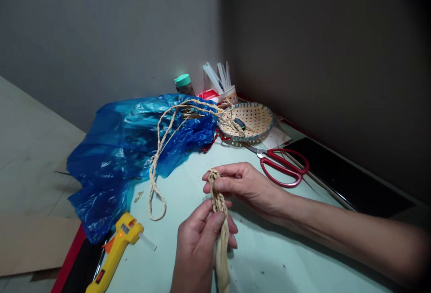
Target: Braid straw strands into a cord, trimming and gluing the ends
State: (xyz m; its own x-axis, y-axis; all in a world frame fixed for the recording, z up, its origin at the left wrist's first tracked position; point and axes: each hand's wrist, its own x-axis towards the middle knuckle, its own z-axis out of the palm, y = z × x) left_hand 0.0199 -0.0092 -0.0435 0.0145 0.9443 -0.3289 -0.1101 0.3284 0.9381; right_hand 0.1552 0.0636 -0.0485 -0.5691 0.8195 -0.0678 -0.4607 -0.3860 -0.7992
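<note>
A braided strip of pale plant fibre (218,201) runs between both hands, folded into a loop at its upper end. My right hand (240,183) pinches that looped end between thumb and fingers. Lower down, my left hand (205,230) closes around the braid, thumb on top. Below the left thumb the fibre hangs flat and unbraided toward the bottom edge of the view. Beyond the hands, a long thin braided cord (155,163) trails from the basket over a blue plastic bag (117,149) and ends in a loop on the table.
Red-handled scissors (284,166) lie behind my right hand, beside a dark flat panel (350,176). A yellow glue gun (116,248) rests at the left. At the back stand a woven basket (259,120), a cup of glue sticks (230,94) and a green-lidded bottle (184,84), near the walls.
</note>
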